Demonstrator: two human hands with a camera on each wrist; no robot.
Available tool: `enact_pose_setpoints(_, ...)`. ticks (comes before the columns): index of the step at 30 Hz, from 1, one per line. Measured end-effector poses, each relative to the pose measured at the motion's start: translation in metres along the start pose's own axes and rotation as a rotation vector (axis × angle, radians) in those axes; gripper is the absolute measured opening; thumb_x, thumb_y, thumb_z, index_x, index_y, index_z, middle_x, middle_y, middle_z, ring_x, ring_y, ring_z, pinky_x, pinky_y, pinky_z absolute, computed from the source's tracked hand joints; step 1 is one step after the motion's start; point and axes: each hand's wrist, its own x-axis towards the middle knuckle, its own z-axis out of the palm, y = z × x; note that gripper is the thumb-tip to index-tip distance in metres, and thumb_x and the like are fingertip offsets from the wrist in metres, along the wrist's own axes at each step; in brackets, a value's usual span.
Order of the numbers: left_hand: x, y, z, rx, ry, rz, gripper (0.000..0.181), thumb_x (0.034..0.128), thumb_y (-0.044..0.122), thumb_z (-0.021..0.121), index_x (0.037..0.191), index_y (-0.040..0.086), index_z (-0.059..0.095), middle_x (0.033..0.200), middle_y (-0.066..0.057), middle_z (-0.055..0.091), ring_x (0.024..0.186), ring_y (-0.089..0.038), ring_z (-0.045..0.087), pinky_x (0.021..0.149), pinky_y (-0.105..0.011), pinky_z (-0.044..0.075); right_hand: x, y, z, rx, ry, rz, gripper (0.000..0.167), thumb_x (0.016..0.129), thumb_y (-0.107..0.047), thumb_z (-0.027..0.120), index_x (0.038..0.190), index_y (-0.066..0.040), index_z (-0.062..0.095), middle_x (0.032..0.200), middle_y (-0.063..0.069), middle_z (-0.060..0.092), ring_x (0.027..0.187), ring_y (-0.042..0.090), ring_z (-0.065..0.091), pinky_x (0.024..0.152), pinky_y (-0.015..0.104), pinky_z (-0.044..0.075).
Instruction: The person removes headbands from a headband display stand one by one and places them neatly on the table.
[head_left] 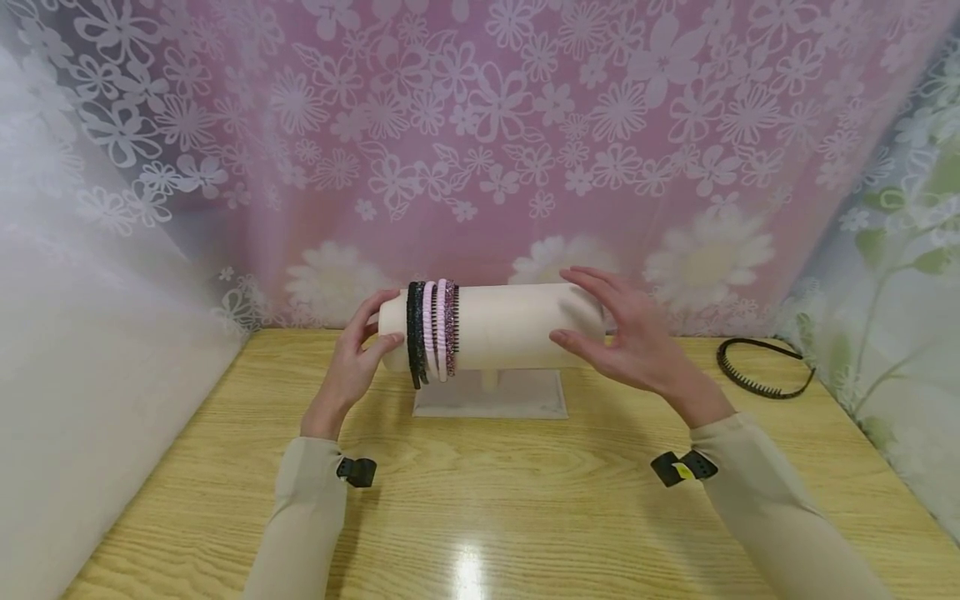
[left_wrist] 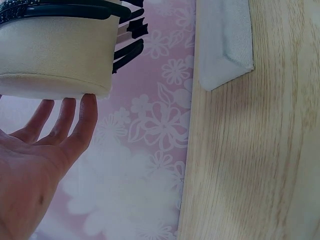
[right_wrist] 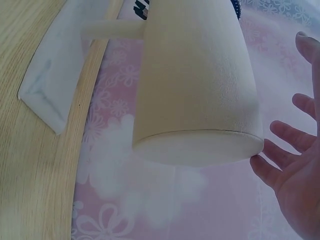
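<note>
While blk & pink headbands (head_left: pixel 442 332) clasp it, cyl. holder (head_left: pixel 510 327) is cream.

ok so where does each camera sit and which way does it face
Head: on the person's head, looking forward and down at headbands on a cream roll; left hand, right hand and sleeved forearms show.
Left wrist: on that wrist, facing the roll's left end; left palm and fingers show at lower left.
Right wrist: on that wrist, facing the roll's right end; right hand shows at the right edge.
Both wrist views share the roll, stand base and floral curtain.
</note>
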Motion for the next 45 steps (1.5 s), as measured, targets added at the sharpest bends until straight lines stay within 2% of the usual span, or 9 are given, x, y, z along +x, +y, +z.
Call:
enact_pose_setpoints(14, 0.000, -0.002, -0.001, -0.004, 0.001, -0.002, 0.056, 0.1009, 0.017, 0.060, 0.153, 0.029, 0.046, 0.157, -0.003, 0.044, 0.134, -0.037, 0.055, 0.083, -0.045, 0.057, 0.007, 0.001, 0.005, -0.007, 0.009, -0.013, 0.074, 0.080, -0.024, 0.086, 0.147, -0.020, 0.056, 0.151, 0.013, 0.054, 0.136, 0.035, 0.054, 0.100, 0.056, 0.049)
enact_pose_setpoints(22, 0.000, -0.003, 0.000, -0.005, -0.005, -0.002, 0.056, 0.1012, 0.017, 0.059, 0.154, 0.029, 0.045, 0.158, -0.003, 0.043, 0.135, -0.037, 0.054, 0.084, -0.044, 0.057, 0.013, -0.001, 0.008, -0.032, -0.019, -0.036, 0.074, 0.082, -0.029, 0.085, 0.149, -0.019, 0.054, 0.153, 0.012, 0.052, 0.139, 0.034, 0.051, 0.107, 0.055, 0.045)
enact_pose_setpoints(31, 0.001, -0.003, 0.000, 0.004, 0.005, -0.011, 0.055, 0.1004, 0.019, 0.060, 0.152, 0.033, 0.046, 0.158, -0.001, 0.043, 0.135, -0.036, 0.054, 0.086, -0.052, 0.056, 0.022, -0.006, 0.014, -0.037, -0.060, -0.031, 0.074, 0.085, -0.034, 0.083, 0.150, -0.018, 0.052, 0.154, 0.013, 0.049, 0.142, 0.034, 0.048, 0.114, 0.056, 0.040)
enact_pose_setpoints(37, 0.001, -0.004, -0.001, 0.005, 0.004, -0.019, 0.055, 0.1009, 0.019, 0.059, 0.153, 0.033, 0.045, 0.159, 0.000, 0.042, 0.136, -0.035, 0.052, 0.087, -0.050, 0.055, 0.028, -0.006, 0.021, -0.044, -0.055, -0.063, 0.074, 0.084, -0.034, 0.084, 0.149, -0.016, 0.053, 0.153, 0.015, 0.050, 0.142, 0.034, 0.048, 0.114, 0.057, 0.040)
enact_pose_setpoints(45, 0.000, -0.003, -0.001, -0.004, -0.002, -0.016, 0.055, 0.1011, 0.020, 0.060, 0.152, 0.033, 0.046, 0.158, 0.000, 0.043, 0.135, -0.034, 0.053, 0.086, -0.047, 0.055, 0.036, -0.011, 0.029, -0.065, -0.068, -0.060, 0.072, 0.085, -0.039, 0.082, 0.147, -0.016, 0.055, 0.152, 0.010, 0.053, 0.141, 0.033, 0.049, 0.111, 0.054, 0.043)
